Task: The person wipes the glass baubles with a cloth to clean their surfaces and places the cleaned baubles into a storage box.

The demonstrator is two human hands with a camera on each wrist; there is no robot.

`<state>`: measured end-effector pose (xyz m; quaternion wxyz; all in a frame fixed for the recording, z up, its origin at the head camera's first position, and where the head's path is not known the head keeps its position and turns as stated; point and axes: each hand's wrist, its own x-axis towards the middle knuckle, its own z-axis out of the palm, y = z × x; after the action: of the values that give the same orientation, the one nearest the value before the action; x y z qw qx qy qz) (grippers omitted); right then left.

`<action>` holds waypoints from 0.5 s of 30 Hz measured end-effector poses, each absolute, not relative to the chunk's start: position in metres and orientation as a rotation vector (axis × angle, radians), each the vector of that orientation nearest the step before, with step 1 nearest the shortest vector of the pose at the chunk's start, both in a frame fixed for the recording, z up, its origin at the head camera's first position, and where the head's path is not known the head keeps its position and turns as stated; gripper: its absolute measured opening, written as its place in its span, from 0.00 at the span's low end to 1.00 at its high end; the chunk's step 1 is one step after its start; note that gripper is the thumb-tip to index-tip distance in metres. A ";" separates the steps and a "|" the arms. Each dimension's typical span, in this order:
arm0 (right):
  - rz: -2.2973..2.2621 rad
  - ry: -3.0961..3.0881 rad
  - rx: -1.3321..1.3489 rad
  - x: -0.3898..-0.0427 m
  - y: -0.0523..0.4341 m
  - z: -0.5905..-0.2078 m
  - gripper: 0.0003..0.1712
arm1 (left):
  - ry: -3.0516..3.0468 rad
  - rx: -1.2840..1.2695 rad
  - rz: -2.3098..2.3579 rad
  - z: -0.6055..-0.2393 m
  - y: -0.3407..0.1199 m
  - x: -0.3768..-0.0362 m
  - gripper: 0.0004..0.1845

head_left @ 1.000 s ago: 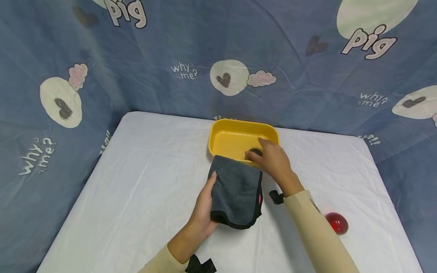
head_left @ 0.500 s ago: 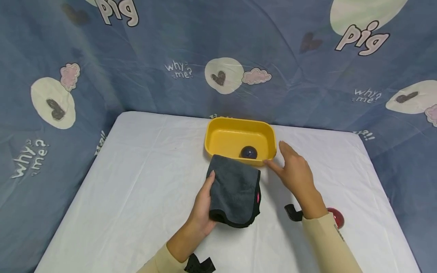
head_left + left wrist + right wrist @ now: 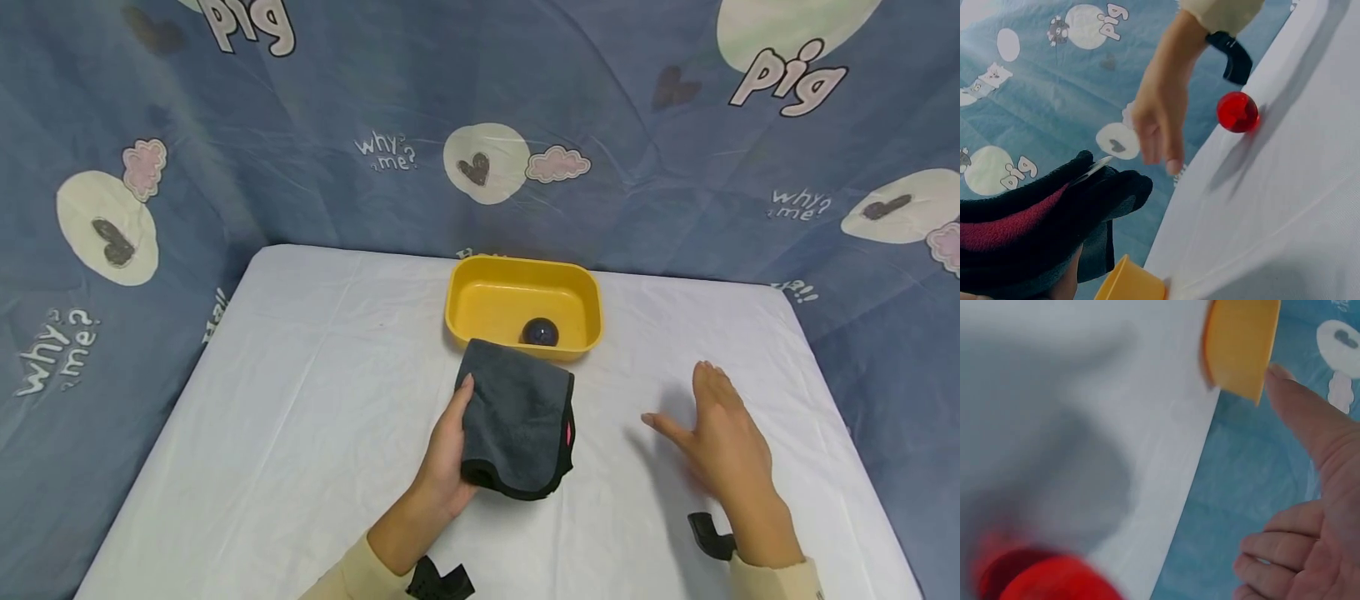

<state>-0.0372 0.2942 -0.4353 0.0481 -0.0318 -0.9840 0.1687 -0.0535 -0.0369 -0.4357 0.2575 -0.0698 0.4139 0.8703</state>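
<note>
A folded dark grey towel (image 3: 517,421) with a pink inner face (image 3: 997,234) lies just in front of a yellow tub (image 3: 480,304). My left hand (image 3: 450,446) grips its left edge, thumb on top. A dark ball (image 3: 539,332) sits inside the tub. My right hand (image 3: 723,442) hovers over the right side of the white table, fingers spread and holding nothing. A red ball (image 3: 1237,111) lies on the cloth beyond that hand (image 3: 1160,125); the head view does not show it. In the right wrist view the red ball (image 3: 1041,575) is a blur at the lower left.
A white cloth covers the table (image 3: 300,400). Blue printed fabric (image 3: 375,125) hangs close behind it and along both sides. The tub (image 3: 1241,347) stands near the far edge. Black wrist straps (image 3: 708,537) sit at both cuffs.
My right hand let go of the dark ball in the tub, drew out and swung right and toward me, over the red ball. The left hand and towel stayed put.
</note>
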 end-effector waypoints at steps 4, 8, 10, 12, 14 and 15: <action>0.499 -3.076 -0.192 -0.020 0.307 -0.440 0.66 | 1.126 -0.185 2.362 -0.436 -0.037 -0.054 0.39; 0.493 -3.173 -0.308 -0.005 0.317 -0.443 0.65 | 1.131 -0.183 2.361 -0.437 -0.037 -0.054 0.39; 0.488 -3.226 -0.378 0.000 0.321 -0.444 0.64 | 1.130 -0.183 2.362 -0.437 -0.037 -0.054 0.40; 0.491 -3.268 -0.440 0.004 0.324 -0.445 0.62 | 1.127 -0.186 2.362 -0.437 -0.037 -0.054 0.40; 0.503 -3.298 -0.499 0.006 0.326 -0.446 0.59 | 1.126 -0.187 2.362 -0.438 -0.037 -0.054 0.40; 0.511 -3.312 -0.524 0.007 0.327 -0.447 0.57 | 1.125 -0.186 2.363 -0.438 -0.037 -0.054 0.40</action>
<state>0.0068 0.3266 -0.4469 -0.1250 -0.1533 -0.9688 0.1495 -0.0538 -0.0373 -0.4379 0.2561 -0.0685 0.4147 0.8705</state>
